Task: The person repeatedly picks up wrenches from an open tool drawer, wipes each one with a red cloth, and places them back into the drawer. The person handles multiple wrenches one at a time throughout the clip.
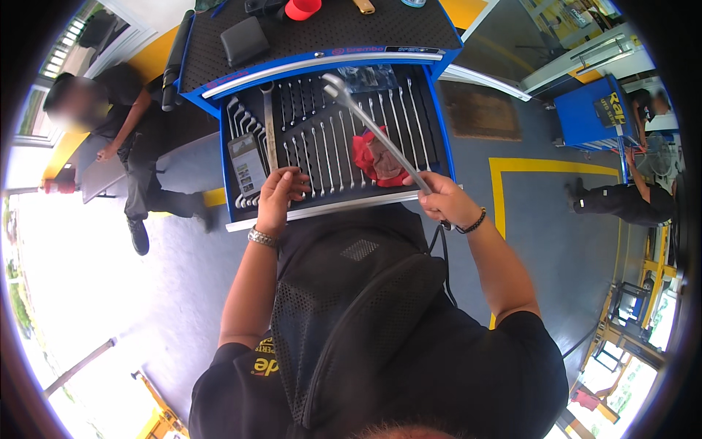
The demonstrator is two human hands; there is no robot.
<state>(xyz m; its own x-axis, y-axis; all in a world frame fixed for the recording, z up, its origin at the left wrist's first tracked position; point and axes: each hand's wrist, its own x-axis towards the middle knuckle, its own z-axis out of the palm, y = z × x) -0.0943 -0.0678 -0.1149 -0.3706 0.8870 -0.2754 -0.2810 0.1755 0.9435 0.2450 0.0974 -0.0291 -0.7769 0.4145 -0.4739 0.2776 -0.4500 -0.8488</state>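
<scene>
My right hand (pixel 447 199) is closed round the lower end of a long silver wrench (pixel 380 135). The wrench slants up and to the left over an open tool drawer (pixel 431 124), its forked head near the drawer's back. Loosely bent, with its fingers apart, my left hand (pixel 284 192) hovers at the drawer's front left and appears to hold nothing. Close to it lies a big, worn wrench (pixel 269 128). Rows of combination wrenches (pixel 340 150) lie in the drawer's dark liner. A red and brown rag (pixel 380 157) rests on them, partly behind the held wrench.
The blue tool cabinet's black top (pixel 322 33) carries a dark case (pixel 245 42) and a red round item (pixel 302 9). A printed card (pixel 247 162) lies at the drawer's left. One person (pixel 124 139) sits at left; another (pixel 629 197) stands far right by a blue cabinet (pixel 589 113).
</scene>
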